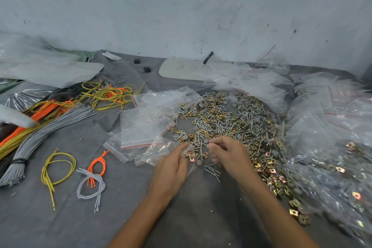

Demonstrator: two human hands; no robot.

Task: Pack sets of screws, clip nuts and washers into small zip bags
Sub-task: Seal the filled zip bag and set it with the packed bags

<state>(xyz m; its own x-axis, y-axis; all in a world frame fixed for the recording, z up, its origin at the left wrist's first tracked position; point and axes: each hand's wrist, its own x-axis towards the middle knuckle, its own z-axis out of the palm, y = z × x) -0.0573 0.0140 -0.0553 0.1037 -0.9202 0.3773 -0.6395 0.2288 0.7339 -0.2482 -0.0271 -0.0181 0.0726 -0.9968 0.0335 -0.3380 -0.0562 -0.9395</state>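
A wide heap of silver screws, brass clip nuts and grey washers (pixel 227 119) lies on the grey cloth. My left hand (pixel 171 165) holds a small clear zip bag (pixel 190 159) at the heap's near edge; clip nuts show through it. My right hand (pixel 227 153) is just right of it, fingers curled, pinching a small part at its fingertips; I cannot tell which part. A few loose screws (pixel 212 170) lie below my right hand. Empty zip bags with red strips (pixel 143 127) are stacked to the left.
Filled bags (pixel 330 147) pile up on the right. Orange, yellow and grey cord bundles (pixel 40 123) lie at the left, with small cord loops (pixel 90 179) nearer me. Plastic sheets and a white board (pixel 185 68) sit by the wall.
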